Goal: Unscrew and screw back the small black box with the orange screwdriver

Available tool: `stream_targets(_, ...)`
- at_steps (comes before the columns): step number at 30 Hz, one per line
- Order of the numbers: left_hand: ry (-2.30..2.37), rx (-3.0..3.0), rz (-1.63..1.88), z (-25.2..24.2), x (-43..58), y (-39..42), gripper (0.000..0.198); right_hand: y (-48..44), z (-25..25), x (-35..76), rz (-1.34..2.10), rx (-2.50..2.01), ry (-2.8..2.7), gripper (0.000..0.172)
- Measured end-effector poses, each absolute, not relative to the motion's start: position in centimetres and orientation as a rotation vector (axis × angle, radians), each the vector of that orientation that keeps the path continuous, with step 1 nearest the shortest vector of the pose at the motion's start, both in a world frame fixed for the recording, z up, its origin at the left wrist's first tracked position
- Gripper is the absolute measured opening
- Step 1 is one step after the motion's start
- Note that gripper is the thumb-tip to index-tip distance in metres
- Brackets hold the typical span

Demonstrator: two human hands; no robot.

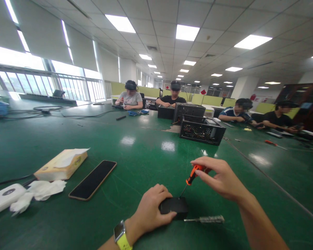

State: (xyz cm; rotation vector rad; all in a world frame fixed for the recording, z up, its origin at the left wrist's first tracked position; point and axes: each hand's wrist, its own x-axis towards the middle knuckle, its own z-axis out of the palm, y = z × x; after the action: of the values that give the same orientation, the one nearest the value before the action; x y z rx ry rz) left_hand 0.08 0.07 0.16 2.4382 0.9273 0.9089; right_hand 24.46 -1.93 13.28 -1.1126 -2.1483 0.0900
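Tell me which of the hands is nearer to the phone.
Left. The left hand is to the right of the phone, holding the black box; the right hand is farther right, holding the orange screwdriver.

An open-plan office doubling as a workshop: low partitions (149, 90) stand at twelve o'clock, window blinds (44, 31) hang at ten, light panels (187, 32) dot the ceiling (163, 19), and at one, computer cases (198, 132) sit on a green table (135, 163).
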Motion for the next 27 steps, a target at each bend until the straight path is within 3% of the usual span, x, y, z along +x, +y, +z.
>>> stream_targets(23,0.929,2.442,0.874,0.33,0.06,0.08,0.029,-1.86,13.01,24.24,0.114,-1.117,-2.156,0.020)
stream_targets(27,0.928,2.443,0.867,0.25,0.03,0.05,0.029,-1.67,12.41,24.35,-0.070,-1.175,-2.135,0.032)
